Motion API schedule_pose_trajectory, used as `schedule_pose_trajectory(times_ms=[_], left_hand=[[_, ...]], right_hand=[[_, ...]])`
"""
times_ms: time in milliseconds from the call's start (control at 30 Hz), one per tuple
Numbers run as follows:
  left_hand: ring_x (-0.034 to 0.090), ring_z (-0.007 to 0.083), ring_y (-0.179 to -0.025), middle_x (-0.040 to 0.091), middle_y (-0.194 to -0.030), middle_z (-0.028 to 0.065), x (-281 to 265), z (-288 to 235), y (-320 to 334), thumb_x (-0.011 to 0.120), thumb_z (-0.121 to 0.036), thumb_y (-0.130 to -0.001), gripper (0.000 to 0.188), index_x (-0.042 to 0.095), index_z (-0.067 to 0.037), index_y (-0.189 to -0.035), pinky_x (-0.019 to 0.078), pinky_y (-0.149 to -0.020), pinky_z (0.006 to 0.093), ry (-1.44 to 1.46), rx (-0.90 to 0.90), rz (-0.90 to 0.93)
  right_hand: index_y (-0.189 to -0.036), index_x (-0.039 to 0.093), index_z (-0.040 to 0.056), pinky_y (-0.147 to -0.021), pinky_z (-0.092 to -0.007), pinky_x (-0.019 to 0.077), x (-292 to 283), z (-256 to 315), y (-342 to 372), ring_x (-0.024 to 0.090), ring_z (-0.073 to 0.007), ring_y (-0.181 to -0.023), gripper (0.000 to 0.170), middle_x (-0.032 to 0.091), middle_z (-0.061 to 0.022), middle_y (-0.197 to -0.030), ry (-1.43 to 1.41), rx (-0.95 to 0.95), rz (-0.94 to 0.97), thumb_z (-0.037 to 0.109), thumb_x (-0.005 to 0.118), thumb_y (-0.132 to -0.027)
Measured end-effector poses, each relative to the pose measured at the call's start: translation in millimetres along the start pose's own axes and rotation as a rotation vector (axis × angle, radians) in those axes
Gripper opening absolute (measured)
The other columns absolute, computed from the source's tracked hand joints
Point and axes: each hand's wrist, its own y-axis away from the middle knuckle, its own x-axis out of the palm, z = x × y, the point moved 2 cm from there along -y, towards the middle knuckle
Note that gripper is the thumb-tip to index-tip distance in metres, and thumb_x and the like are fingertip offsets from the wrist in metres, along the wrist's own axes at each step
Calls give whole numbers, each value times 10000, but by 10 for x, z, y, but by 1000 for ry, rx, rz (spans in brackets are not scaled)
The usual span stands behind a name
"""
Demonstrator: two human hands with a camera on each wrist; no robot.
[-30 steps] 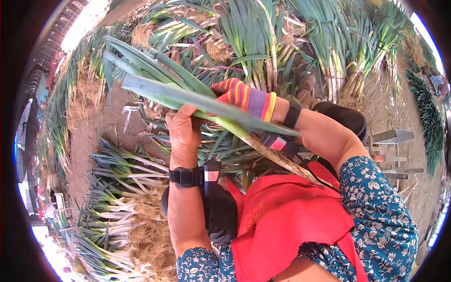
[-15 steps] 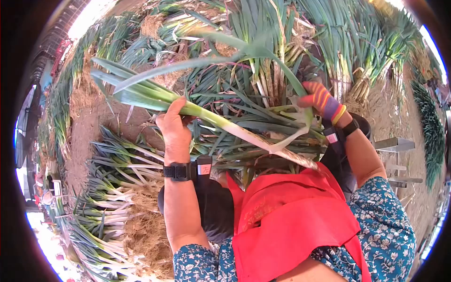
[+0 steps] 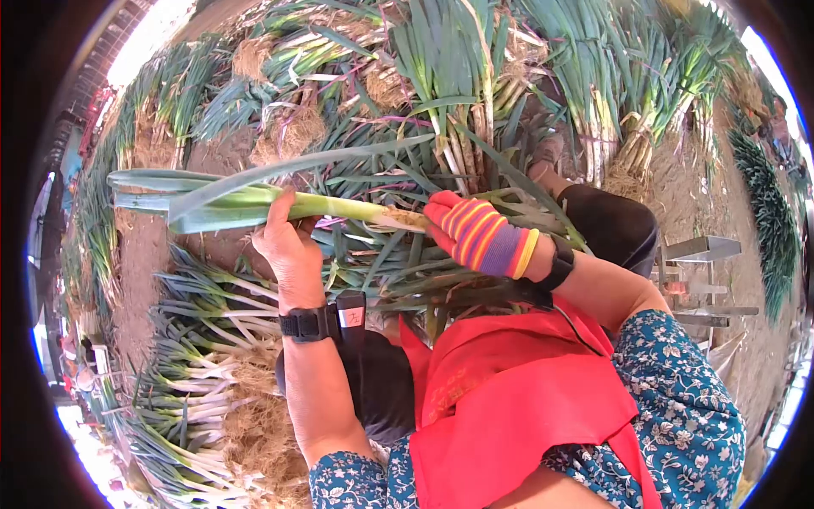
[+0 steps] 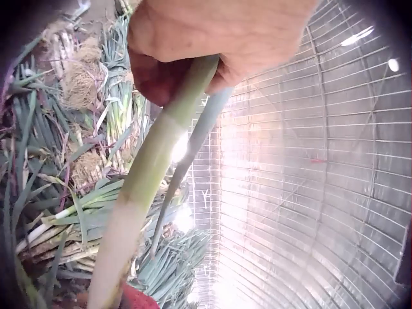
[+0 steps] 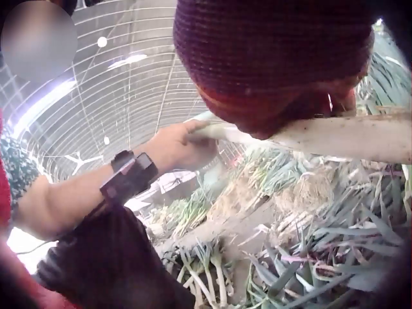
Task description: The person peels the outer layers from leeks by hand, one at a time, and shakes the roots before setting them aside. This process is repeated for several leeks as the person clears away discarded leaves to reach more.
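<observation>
**Leek gripped by both hands above a leafy heap**

The leek slants slightly, the left hand pinching its green part, the gloved right hand curled round its pale end. Leaf tips overhang a soil strip, which edges the rooted leeks; upright bundles stand beyond.

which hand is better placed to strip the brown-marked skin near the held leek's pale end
Probably the right hand: its gloved fingers are at that pale end. The left hand grips the leek farther up, around the green part, so it could steady it.
</observation>
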Motion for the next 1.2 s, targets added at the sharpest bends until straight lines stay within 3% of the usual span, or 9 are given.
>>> schedule_pose_trajectory(times_ms=[167,467,600,667,767,867,967,1100,1200], left_hand=[[616,202,-723,613,-847,71,-47,-10,18,669,-112,-766,227,604,-17,-962,506,-577,333,-20,5,61],[599,219,-826,613,-925,80,-54,-97,83,656,-112,-779,266,593,-13,-1018,484,-725,376,-5,8,191],[582,232,-896,604,-975,87,-56,-150,101,651,-93,-784,329,553,-15,-1088,441,-827,395,155,-29,377],[582,227,-901,607,-970,82,-70,-178,88,652,-85,-786,321,556,-22,-1086,447,-815,384,204,10,508],[573,205,-854,602,-929,77,-110,-242,49,678,-99,-777,320,572,-19,-1068,450,-795,369,130,79,341],[562,179,-786,591,-878,49,-279,-459,-22,684,-69,-761,263,594,-45,-1007,465,-701,347,24,159,107],[571,187,-776,591,-882,50,-438,-449,-112,674,-70,-765,238,592,-28,-985,474,-670,356,-8,142,79],[583,198,-715,591,-826,70,-492,-145,-224,665,-78,-768,186,585,-16,-925,484,-613,338,-31,46,-44],[581,198,-657,585,-765,86,-311,-155,0,670,-160,-790,188,582,-21,-880,485,-562,310,-45,50,-54]], right_hand=[[-798,547,25,-510,-401,454,119,-1,-2,568,-338,-616,147,567,-151,-699,-31,-83,5,108,621,-701],[-813,588,-13,-542,-368,446,160,-86,32,556,-355,-613,100,557,-188,-673,-369,110,-8,48,579,-734],[-727,597,-3,-592,-388,476,249,-244,172,585,-377,-663,125,582,-216,-682,-611,447,493,119,568,-716],[-765,619,-15,-591,-394,490,445,-407,392,621,-332,-654,162,589,-235,-680,-518,473,438,129,554,-730],[-811,654,0,-598,-409,507,499,-712,737,637,-287,-639,194,620,-215,-683,133,224,613,134,524,-760],[-920,690,101,-680,-392,537,386,-1155,1340,670,-250,-772,224,683,-127,-848,740,304,1136,161,517,-791],[-1036,638,72,-749,-349,510,338,-1794,1759,651,-266,-871,274,667,-143,-924,569,469,947,205,581,-804],[-1060,586,33,-734,-412,487,-175,-675,623,605,-373,-823,428,616,-201,-951,-162,312,179,349,659,-781],[-1170,480,8,-737,-415,476,-193,31,163,582,-389,-852,600,563,-211,-1050,-66,34,92,316,730,-719]])
